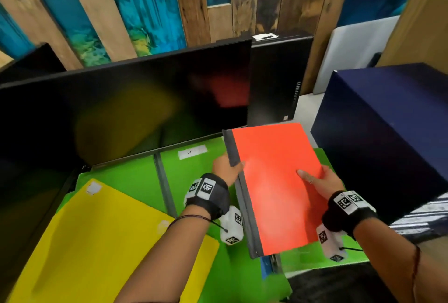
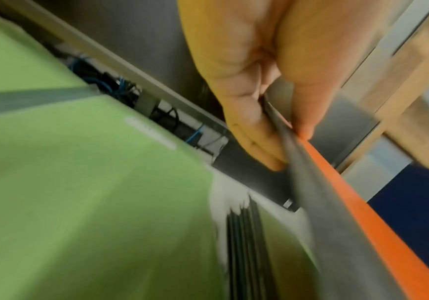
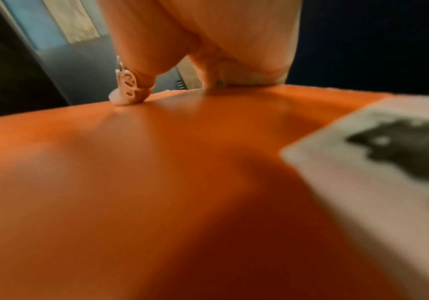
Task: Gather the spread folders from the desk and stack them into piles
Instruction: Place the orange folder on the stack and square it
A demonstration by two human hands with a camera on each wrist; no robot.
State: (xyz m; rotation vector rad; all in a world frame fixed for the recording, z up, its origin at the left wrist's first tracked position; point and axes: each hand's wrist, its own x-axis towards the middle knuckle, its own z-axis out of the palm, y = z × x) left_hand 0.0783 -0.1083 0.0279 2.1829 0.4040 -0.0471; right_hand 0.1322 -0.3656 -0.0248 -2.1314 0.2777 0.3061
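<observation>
Orange folder (image 1: 274,181), grey spine, held in both hands.

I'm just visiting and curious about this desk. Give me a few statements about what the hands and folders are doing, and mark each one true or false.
1. Both hands hold the orange folder. True: the left hand pinches its grey spine and the right hand grips its right edge.
2. The yellow folder is held in the air. False: it lies on the green folders.
3. The monitor shows a bright picture. False: it is dark.
4. A dark blue box stands to the right of the orange folder. True.
</observation>
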